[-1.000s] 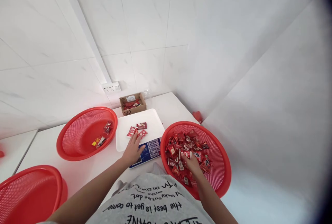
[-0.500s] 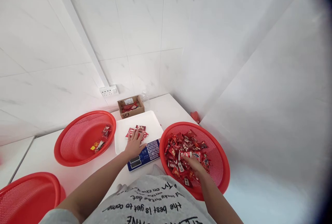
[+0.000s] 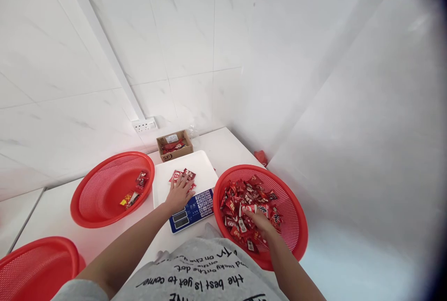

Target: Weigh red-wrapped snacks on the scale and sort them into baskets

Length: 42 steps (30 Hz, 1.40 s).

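Note:
My left hand point(image 3: 178, 196) lies palm down with its fingers spread over several small red packets point(image 3: 189, 173) on the white pan of a digital scale point(image 3: 205, 163). To the right, a red mesh basket point(image 3: 302, 229) holds a heap of small red snack packets point(image 3: 240, 189). Inside it is my right hand point(image 3: 261, 223), its thumb resting across a red and white snack packet point(image 3: 262, 209). The other fingers of that hand are hidden under the packets, closed around from below.
Behind the scale stands a cardboard box point(image 3: 176, 153) with red packets in it. A red basket point(image 3: 104, 222) on the left contains a few packets point(image 3: 141, 180). Another red basket point(image 3: 66, 240) is at the lower left. A wall socket point(image 3: 145, 125) and white walls border the table point(image 3: 223, 143).
The camera view has shifted slightly. My left fingers have moved the packets on the scale a little, with a dark red one now turned. My right hand has hardly moved.

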{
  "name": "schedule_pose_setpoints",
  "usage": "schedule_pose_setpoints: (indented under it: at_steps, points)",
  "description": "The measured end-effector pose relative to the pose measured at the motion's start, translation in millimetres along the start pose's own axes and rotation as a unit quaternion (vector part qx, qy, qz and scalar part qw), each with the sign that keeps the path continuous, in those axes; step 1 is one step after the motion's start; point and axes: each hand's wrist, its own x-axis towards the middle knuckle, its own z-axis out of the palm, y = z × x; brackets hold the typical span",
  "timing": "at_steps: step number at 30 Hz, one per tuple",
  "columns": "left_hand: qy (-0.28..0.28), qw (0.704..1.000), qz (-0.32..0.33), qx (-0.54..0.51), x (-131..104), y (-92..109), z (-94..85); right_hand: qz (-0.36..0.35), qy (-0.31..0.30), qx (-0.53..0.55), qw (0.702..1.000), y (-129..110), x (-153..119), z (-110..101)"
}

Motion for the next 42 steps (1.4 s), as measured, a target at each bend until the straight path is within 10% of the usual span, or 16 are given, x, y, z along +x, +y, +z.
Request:
schedule_pose_setpoints:
  at_steps: [14,26,36,42]
  points:
    - [0.087,0.994,-0.069,-0.008,-75.8,-23.2,29.0,0.091,0.006,0.131,0.987,-9.4,-8.8,-1.3]
    - [0.110,0.918,-0.379,-0.022,-101.6,-109.6,-18.1,0.100,0.027,0.098,0.990,-26.9,-22.1,0.9]
    - [0.057,0.881,-0.470,0.021,-160.8,-165.4,-37.5,0.109,0.033,0.081,0.990,-24.5,-18.9,-0.2]
    - [0.119,0.821,-0.558,0.017,-195.0,-185.0,-42.8,0.062,0.012,0.096,0.993,-24.1,-20.3,2.0]
